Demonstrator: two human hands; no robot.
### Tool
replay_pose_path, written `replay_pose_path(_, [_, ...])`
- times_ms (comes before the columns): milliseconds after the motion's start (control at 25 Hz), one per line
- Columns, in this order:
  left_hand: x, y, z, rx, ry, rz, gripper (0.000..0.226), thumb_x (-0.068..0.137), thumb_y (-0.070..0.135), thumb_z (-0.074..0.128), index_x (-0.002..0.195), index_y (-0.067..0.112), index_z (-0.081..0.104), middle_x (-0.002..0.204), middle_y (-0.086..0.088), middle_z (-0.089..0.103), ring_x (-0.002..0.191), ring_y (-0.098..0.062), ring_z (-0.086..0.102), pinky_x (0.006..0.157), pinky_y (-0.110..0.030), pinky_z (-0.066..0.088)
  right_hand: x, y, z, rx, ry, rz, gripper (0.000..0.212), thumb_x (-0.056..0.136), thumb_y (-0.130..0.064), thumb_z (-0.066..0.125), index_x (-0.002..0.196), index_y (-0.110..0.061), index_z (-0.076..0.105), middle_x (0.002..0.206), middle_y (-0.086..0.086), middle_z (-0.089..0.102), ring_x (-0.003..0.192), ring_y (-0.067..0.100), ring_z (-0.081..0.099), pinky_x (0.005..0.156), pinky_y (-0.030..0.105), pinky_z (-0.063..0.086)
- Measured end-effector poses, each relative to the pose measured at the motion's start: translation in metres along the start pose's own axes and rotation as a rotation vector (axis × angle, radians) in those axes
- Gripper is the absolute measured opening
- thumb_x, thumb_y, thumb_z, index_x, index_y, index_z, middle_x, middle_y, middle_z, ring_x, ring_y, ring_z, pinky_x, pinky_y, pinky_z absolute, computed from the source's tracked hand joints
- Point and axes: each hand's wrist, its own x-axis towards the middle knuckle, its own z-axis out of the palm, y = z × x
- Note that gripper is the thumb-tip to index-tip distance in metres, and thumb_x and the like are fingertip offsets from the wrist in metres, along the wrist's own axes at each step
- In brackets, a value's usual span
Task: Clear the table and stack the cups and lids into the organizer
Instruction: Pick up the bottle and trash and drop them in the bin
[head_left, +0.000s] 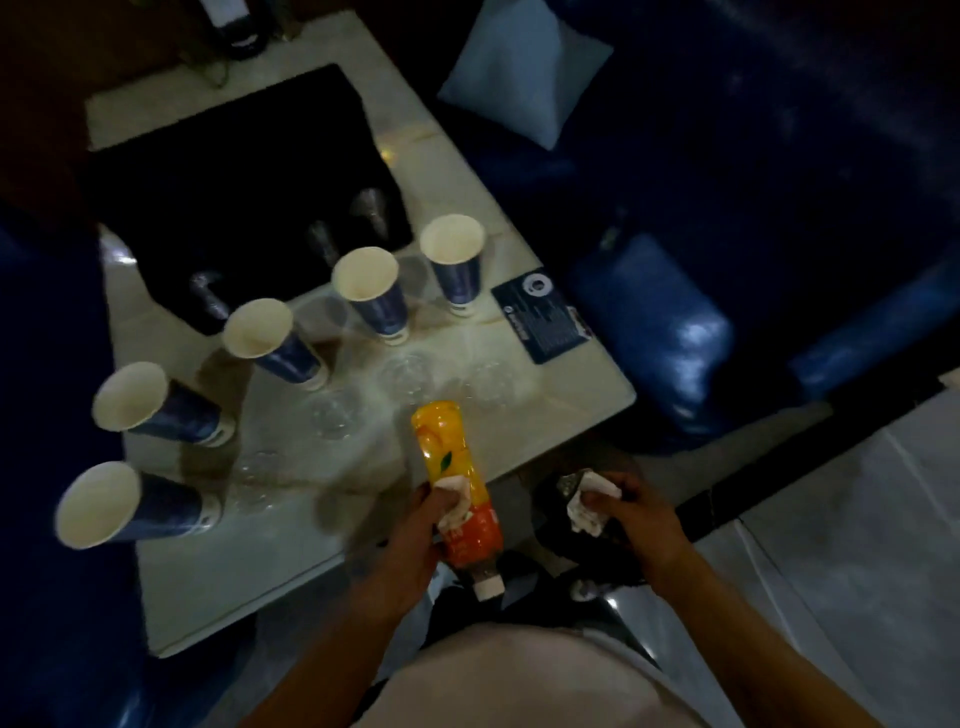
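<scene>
Lids (410, 375) faint on table (566, 395), organizer (249, 197) murky

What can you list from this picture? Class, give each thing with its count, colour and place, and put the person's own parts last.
paper cups: five, blue with cream insides, upright in a diagonal row across the table
clear lids: several, transparent, on the table near the cups; exact count unclear
table: one, pale and glossy, centre
black organizer: one, on the table's far end
card: one, dark blue, near the table's right edge
cushion: one, light blue, on the dark blue seating
juice bottle: one, orange, held cap toward the person
crumpled tissues: white, one in each hand
left hand: grips bottle and tissue
right hand: grips tissue and something dark
</scene>
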Motion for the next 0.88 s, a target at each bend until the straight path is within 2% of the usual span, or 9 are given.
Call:
replay_pose_path(40, [0.001, -0.006, 0.016, 0.009, -0.02, -0.026, 0.057, 0.065, 0.025, 0.078, 0.117, 0.008, 0.064, 0.1, -0.018, 0.074, 0.086, -0.032, 0.072, 0.067, -0.04, 0.057, -0.004, 0.002, -0.019, 0.035, 0.017, 0.013, 0.016, 0.083, 0.006, 0.065, 0.09, -0.009, 0.065, 0.082, 0.012, 0.067, 0.071, 0.022, 0.065, 0.054, 0.021, 0.056])
replay_pose_path(120, [0.003, -0.016, 0.048, 0.074, -0.061, -0.077, 0.051, 0.063, 0.024, 0.075, 0.11, 0.007, 0.065, 0.085, -0.014, 0.076, 0.074, -0.029, 0.074, 0.058, -0.038, 0.058, -0.011, 0.011, -0.059, 0.085, 0.064, 0.034, 0.018, 0.082, 0.003, 0.067, 0.095, -0.01, 0.066, 0.089, 0.014, 0.068, 0.079, 0.027, 0.066, 0.061, 0.029, 0.056])
replay_pose_path(200, [0.005, -0.028, 0.078, 0.167, -0.123, -0.124, 0.041, 0.073, 0.021, 0.069, 0.112, 0.007, 0.065, 0.086, -0.013, 0.076, 0.076, -0.028, 0.074, 0.059, -0.037, 0.058, -0.02, 0.021, -0.098, 0.135, 0.116, 0.043, 0.02, 0.083, 0.002, 0.067, 0.099, -0.009, 0.066, 0.092, 0.013, 0.068, 0.082, 0.026, 0.066, 0.065, 0.031, 0.054])
replay_pose_path(360, [0.005, -0.041, 0.132, 0.328, -0.284, -0.213, 0.028, 0.076, 0.019, 0.067, 0.101, 0.007, 0.065, 0.083, -0.011, 0.075, 0.071, -0.024, 0.072, 0.056, -0.032, 0.057, -0.035, 0.045, -0.156, 0.241, 0.236, 0.069, 0.021, 0.085, 0.0, 0.065, 0.106, -0.005, 0.065, 0.094, 0.014, 0.068, 0.082, 0.025, 0.067, 0.065, 0.03, 0.054])
replay_pose_path(440, [0.005, -0.045, 0.154, 0.426, -0.357, -0.221, 0.028, 0.077, 0.025, 0.066, 0.096, 0.005, 0.061, 0.082, -0.015, 0.067, 0.07, -0.027, 0.066, 0.059, -0.033, 0.055, -0.04, 0.058, -0.172, 0.291, 0.299, 0.082, 0.022, 0.085, -0.001, 0.065, 0.106, -0.004, 0.065, 0.096, 0.016, 0.068, 0.084, 0.027, 0.066, 0.065, 0.031, 0.054])
replay_pose_path(520, [0.01, -0.05, 0.175, 0.524, -0.386, -0.247, 0.034, 0.075, 0.026, 0.063, 0.1, 0.004, 0.062, 0.086, -0.02, 0.063, 0.076, -0.032, 0.063, 0.066, -0.035, 0.054, -0.043, 0.071, -0.185, 0.348, 0.364, 0.104, 0.02, 0.084, -0.001, 0.066, 0.104, -0.005, 0.065, 0.098, 0.018, 0.068, 0.087, 0.03, 0.066, 0.067, 0.034, 0.055])
replay_pose_path(640, [0.033, -0.065, 0.196, 0.69, -0.406, -0.308, 0.052, 0.068, 0.028, 0.062, 0.112, 0.001, 0.062, 0.095, -0.023, 0.065, 0.09, -0.037, 0.061, 0.083, -0.046, 0.049, -0.038, 0.095, -0.192, 0.415, 0.438, 0.151, 0.02, 0.084, -0.001, 0.067, 0.103, -0.006, 0.066, 0.1, 0.019, 0.069, 0.09, 0.031, 0.066, 0.071, 0.036, 0.056])
replay_pose_path(760, [0.063, -0.086, 0.198, 0.82, -0.379, -0.333, 0.057, 0.065, 0.028, 0.065, 0.118, 0.007, 0.062, 0.104, -0.025, 0.066, 0.095, -0.039, 0.062, 0.094, -0.057, 0.047, -0.025, 0.116, -0.19, 0.463, 0.476, 0.191, 0.019, 0.085, 0.0, 0.066, 0.103, -0.003, 0.066, 0.098, 0.021, 0.069, 0.087, 0.031, 0.066, 0.07, 0.035, 0.057])
replay_pose_path(880, [0.091, -0.113, 0.189, 0.902, -0.327, -0.443, 0.05, 0.06, 0.038, 0.071, 0.105, 0.017, 0.07, 0.089, -0.013, 0.073, 0.08, -0.031, 0.069, 0.077, -0.044, 0.055, 0.002, 0.14, -0.182, 0.478, 0.492, 0.248, 0.019, 0.085, 0.002, 0.064, 0.105, 0.001, 0.065, 0.095, 0.022, 0.068, 0.078, 0.026, 0.065, 0.062, 0.03, 0.055])
